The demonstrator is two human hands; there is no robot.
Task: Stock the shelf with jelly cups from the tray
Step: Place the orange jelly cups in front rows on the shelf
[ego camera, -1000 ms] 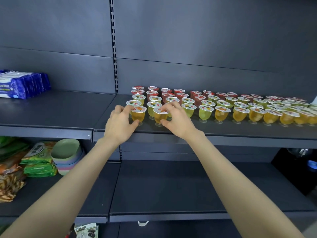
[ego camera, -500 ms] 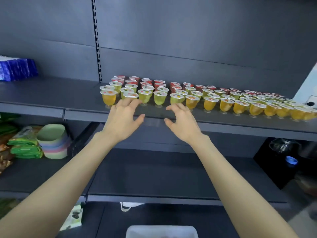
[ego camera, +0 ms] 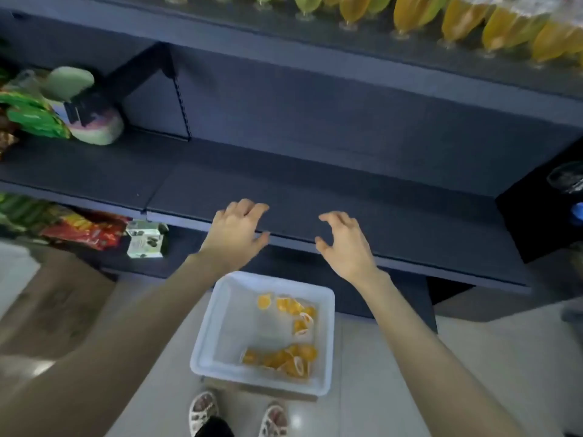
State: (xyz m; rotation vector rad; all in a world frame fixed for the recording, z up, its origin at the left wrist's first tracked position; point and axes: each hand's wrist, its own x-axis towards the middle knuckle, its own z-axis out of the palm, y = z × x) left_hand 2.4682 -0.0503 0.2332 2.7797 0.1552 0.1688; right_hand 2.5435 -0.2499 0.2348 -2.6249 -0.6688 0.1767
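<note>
Grip slack on both sides: left hand [ego camera: 235,230] and right hand [ego camera: 344,245] empty, fingers loosely curled and spread. Both hover just beyond the far rim of the white tray [ego camera: 209,339], which sits on the floor [ego camera: 394,392]. Orange jelly cups [ego camera: 284,357] lie in the tray's right half; more stand on the shelf [ego camera: 315,42] high above the tray.

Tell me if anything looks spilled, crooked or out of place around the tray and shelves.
Nothing looks spilled or damaged. The orange jelly cups in the white tray lie jumbled in two loose clumps, as loose stock would, while the stocked cups on the upper shelf stand in rows.
</note>
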